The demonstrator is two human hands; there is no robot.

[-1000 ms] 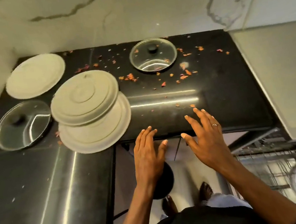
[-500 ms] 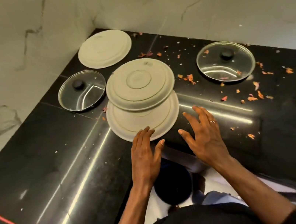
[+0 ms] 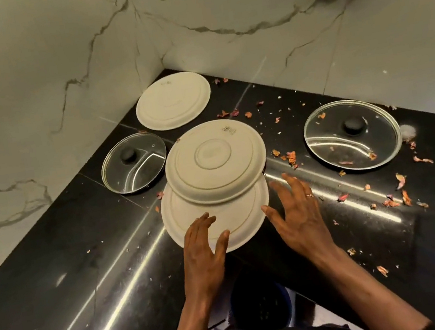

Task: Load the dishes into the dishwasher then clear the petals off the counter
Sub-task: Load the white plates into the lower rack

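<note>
Your left hand (image 3: 203,255) is flat, fingers straight, over the near rim of the lower plate (image 3: 243,212); contact cannot be confirmed. Your right hand (image 3: 299,220) is spread, holding nothing, just beside that plate's right edge. A 2nd plate (image 3: 215,159) lies upside down on the lower one. Petals (image 3: 292,157) are scattered across the counter (image 3: 85,271), mostly to the right.

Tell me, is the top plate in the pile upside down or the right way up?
Upside down. The top plate shows its round foot ring and a printed stamp facing up.
</note>
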